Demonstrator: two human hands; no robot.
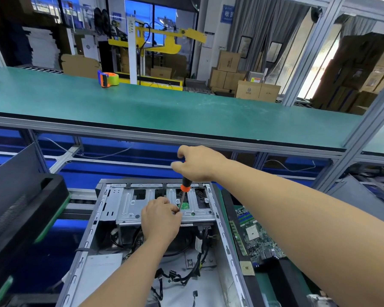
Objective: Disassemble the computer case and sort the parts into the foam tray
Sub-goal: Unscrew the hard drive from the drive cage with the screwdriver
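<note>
Right hand [200, 163] closed around the black handle of a screwdriver [183, 197], holding it nearly upright, tip pointing down at the metal drive cage [164, 202]. Orange collar of the tool showing just below the fist; thin shaft running down toward the left fingertips.

Left hand [161, 219] resting on the drive cage, fingers pinched together at the screwdriver tip; impossible to tell whether gripping a screw or only steadying the shaft.

Computer case [155, 242] lying on its side, side panel off, open interior facing up, directly below both hands. Drive cage spanning the far end of the case. Black cable bundles [177, 278] lying loose on the case floor nearer the camera. Light grey box-shaped unit [102, 265] sitting in the near left corner of the interior.

Motherboard [257, 238] lying face up just beside the case on its right, green memory stick along its left edge. Black moulded panel [24, 209] leaning to the left of the case.

Green-surfaced upper shelf [164, 107] crossing the view above the worktop, aluminium frame supporting it. Orange tape dispenser with a green roll [108, 79] sitting on that shelf, well apart from the work. Cardboard boxes [244, 85] stacked in the background beyond the shelf. Foam tray not identifiable.
</note>
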